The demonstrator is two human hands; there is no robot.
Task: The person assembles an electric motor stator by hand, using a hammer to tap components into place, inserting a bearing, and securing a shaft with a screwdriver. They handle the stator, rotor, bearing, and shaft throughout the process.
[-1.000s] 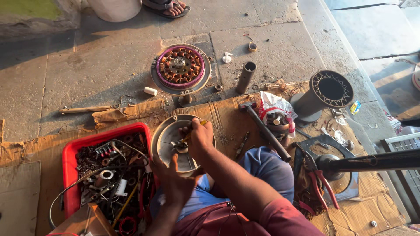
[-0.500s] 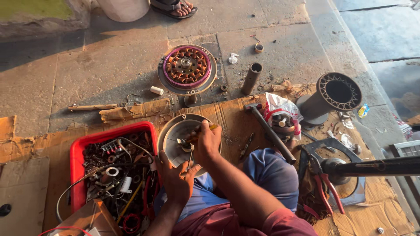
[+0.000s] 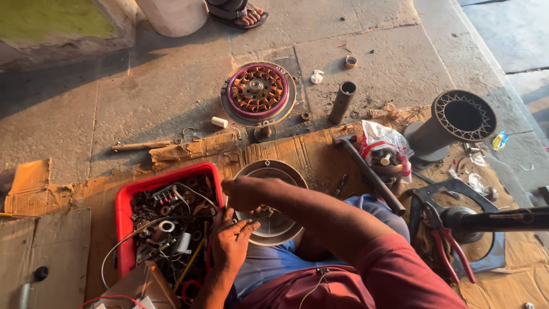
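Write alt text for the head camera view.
A seated person's left hand and right hand hold a round metal motor cover on cardboard, beside a red tray of parts; a copper-wound stator lies beyond.

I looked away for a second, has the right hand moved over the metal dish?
Yes. The right hand slid from the middle of the metal dish to its edge beside the red tray.

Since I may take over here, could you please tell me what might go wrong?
The round metal cover rests tilted on the lap under both hands; it might slide off. The hammer leans against the knee and could topple. Small loose parts on the stone may scatter.
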